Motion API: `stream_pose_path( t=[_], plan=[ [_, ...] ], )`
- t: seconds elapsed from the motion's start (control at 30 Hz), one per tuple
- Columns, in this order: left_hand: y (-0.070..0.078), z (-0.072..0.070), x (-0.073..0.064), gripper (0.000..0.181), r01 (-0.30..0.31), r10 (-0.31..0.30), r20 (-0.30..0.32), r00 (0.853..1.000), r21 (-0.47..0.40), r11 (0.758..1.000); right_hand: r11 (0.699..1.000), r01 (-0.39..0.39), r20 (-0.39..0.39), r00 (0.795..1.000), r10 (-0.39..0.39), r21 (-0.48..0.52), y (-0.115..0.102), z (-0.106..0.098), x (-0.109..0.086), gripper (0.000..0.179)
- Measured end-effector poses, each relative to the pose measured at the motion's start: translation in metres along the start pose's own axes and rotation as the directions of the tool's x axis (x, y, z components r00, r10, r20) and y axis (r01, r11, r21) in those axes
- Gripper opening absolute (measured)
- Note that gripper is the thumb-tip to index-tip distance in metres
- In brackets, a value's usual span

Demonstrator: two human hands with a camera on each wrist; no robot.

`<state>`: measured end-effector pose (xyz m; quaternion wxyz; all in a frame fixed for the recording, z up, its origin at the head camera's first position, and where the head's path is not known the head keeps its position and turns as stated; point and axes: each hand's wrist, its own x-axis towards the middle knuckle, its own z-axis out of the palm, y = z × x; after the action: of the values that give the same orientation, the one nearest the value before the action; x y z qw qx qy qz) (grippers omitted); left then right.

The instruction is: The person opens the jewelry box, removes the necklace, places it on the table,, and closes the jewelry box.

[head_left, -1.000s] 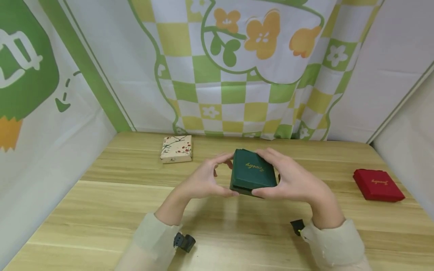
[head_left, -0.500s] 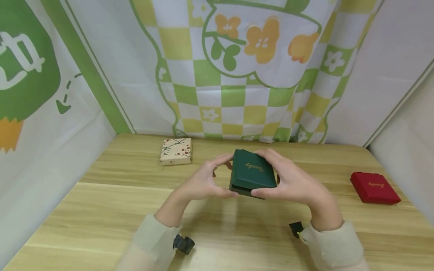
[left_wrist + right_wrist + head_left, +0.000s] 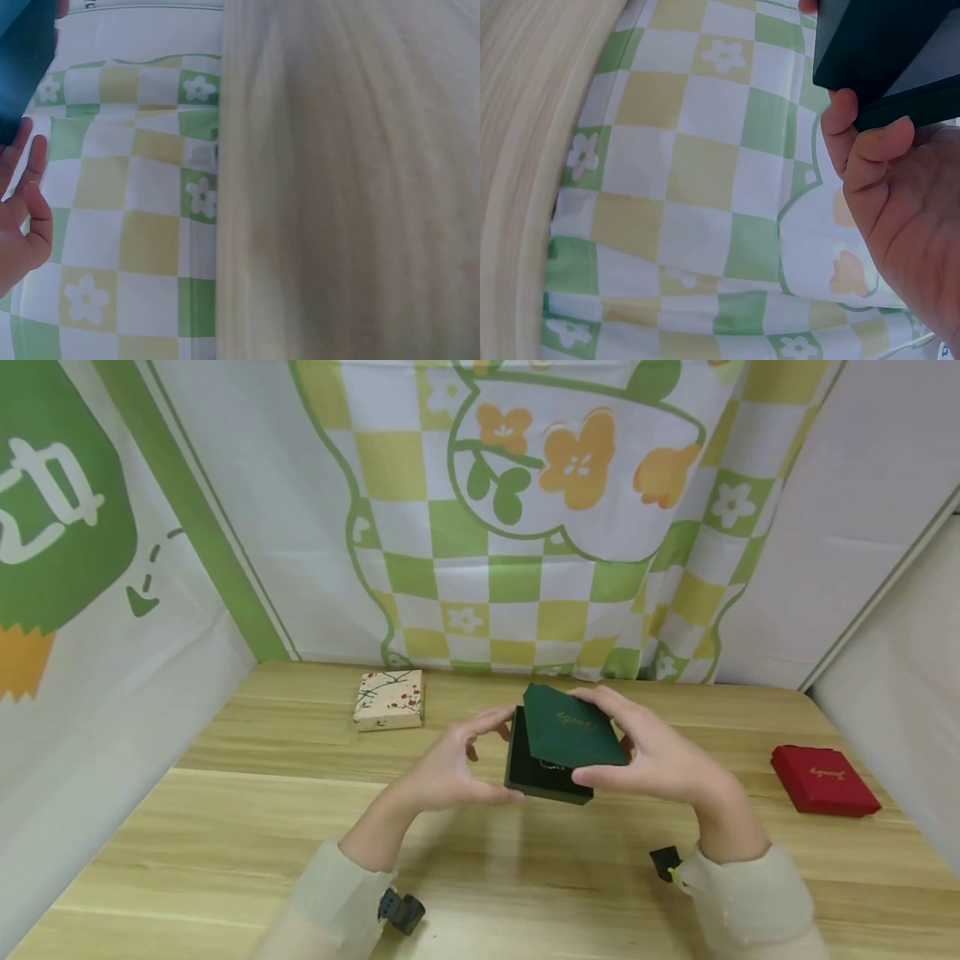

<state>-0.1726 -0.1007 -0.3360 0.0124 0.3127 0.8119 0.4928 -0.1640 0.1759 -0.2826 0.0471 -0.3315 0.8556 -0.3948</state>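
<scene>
A dark green jewelry box is held above the table, its lid (image 3: 576,727) raised and tilted off the base (image 3: 551,787). My left hand (image 3: 450,768) grips the base by its left side, thumb at the near corner. Around the right side of the lid curl the thumb and fingers of my right hand (image 3: 656,752). Inside the dark base a small silvery chain-like piece (image 3: 551,766) shows; most of it is hidden by the lid. In the right wrist view the box (image 3: 874,45) sits above my curled fingers; the left wrist view catches only part of the box (image 3: 26,67).
On the wooden table (image 3: 225,852), a cream box with a floral print (image 3: 389,700) lies at the back left. A red jewelry box (image 3: 825,779) lies at the right. A checked curtain (image 3: 517,568) hangs behind the table's far edge.
The green box was closed in both earlier frames. Its lid has now come up and shifted right with my right hand, while the base stays in my left hand, slightly lower.
</scene>
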Motion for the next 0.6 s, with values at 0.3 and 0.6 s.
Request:
stream_pose_path(
  t=[0.3, 0.6],
  plan=[
    [-0.004, -0.002, -0.002, 0.101, 0.028, -0.036, -0.077, 0.996, -0.110, 0.994, 0.991, 0.081, -0.096, 0.991, -0.091, -0.108, -0.004, -0.013, -0.011, 0.081],
    [-0.009, -0.008, -0.003, 0.100, 0.039, -0.054, -0.099, 0.994, -0.139, 0.990, 0.986, 0.093, -0.067, 0.992, -0.103, -0.139, 0.002, -0.020, -0.024, 0.089]
  ],
)
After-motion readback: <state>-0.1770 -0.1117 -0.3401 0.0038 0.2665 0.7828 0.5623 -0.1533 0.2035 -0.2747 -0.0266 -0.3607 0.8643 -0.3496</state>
